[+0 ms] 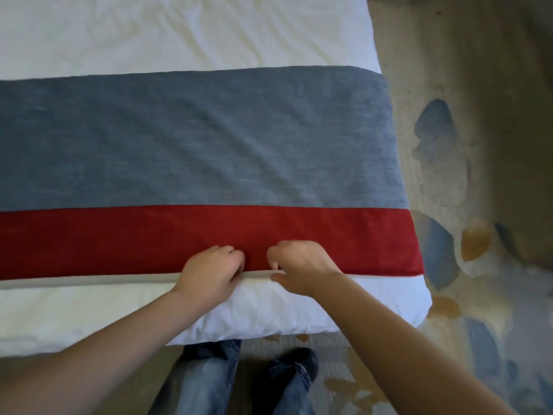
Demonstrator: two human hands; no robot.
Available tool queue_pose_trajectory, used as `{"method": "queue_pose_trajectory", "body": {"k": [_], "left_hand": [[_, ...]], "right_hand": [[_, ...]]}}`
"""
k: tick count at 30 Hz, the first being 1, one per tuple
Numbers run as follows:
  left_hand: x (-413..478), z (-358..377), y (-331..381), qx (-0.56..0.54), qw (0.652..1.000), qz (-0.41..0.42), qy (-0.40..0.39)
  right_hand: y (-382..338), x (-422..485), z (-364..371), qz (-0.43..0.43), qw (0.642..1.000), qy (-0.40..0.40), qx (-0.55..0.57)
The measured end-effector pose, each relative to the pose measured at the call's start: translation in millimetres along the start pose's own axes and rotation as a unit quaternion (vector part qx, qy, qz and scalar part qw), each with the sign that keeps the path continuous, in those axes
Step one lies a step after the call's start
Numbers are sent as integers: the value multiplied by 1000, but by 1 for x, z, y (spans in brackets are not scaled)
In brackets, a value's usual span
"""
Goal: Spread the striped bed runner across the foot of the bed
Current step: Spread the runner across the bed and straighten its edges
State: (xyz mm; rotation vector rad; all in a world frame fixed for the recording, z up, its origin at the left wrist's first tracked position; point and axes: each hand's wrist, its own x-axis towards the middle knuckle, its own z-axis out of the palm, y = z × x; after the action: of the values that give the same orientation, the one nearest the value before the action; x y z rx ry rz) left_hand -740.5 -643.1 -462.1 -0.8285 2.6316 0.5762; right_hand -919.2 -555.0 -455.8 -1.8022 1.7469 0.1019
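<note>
We are gripping the striped bed runner, lying across the foot of the bed, at its near hem: left hand and right hand both curled, pinching it. We are judging an even, gentle tug best, keeping the hem straight.

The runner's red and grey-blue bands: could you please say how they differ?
The red band is narrow, the grey-blue band far wider. The red band lies nearer the foot, the grey-blue band beyond. The left hand and right hand grip the red band's edge; the grey-blue band is untouched. Both lie flat across the bed.
</note>
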Motion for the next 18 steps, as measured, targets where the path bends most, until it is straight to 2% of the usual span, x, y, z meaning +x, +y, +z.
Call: {"method": "queue_pose_trajectory", "body": {"k": [5,11,14,18], "left_hand": [[-4,4,-8,5,999,-3,-32],[-13,10,0,5,1000,-24,12],[-26,20,5,7,999,-37,8],[-39,26,7,22,1000,-12,12]], "right_hand": [[-7,7,1,-5,1000,-17,-10],[-20,3,8,36,999,8,9],[-30,-2,22,45,999,-6,-15],[-38,-13,34,57,998,10,-23]]}}
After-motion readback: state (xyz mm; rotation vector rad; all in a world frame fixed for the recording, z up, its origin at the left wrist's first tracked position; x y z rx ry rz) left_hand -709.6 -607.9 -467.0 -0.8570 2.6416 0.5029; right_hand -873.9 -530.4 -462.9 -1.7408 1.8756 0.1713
